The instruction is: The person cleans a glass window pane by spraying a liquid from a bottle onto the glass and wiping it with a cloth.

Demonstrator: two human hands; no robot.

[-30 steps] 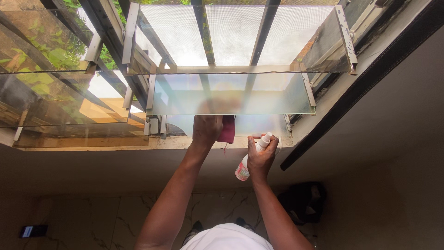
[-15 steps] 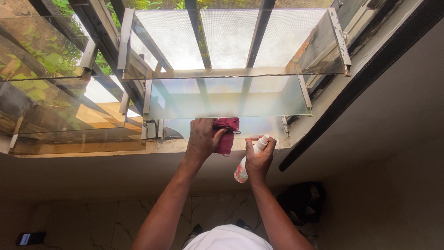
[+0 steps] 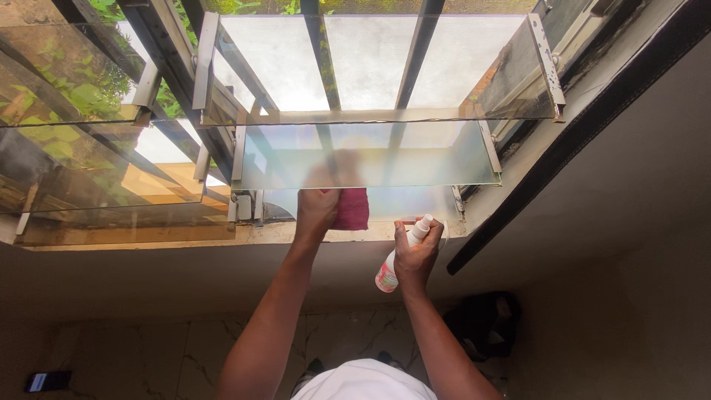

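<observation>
While left hand [image 3: 317, 211] presses maroon cloth [image 3: 351, 208] under louvre pane [image 3: 370, 155], right hand [image 3: 416, 248], at four o'clock, clamps spray bottle [image 3: 396, 258]; hard pressure risks cracking glass.

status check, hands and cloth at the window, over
Left hand presses maroon cloth under frosted louvre pane. Right hand grips white spray bottle. Fingertips partly hidden by the pane.

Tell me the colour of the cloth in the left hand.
Dark red, maroon: the cloth held by the left hand, seen in the head view.

Left hand [image 3: 317, 210] with cloth [image 3: 351, 209] under glass slat [image 3: 415, 155]; spray bottle [image 3: 391, 268] right.
</observation>
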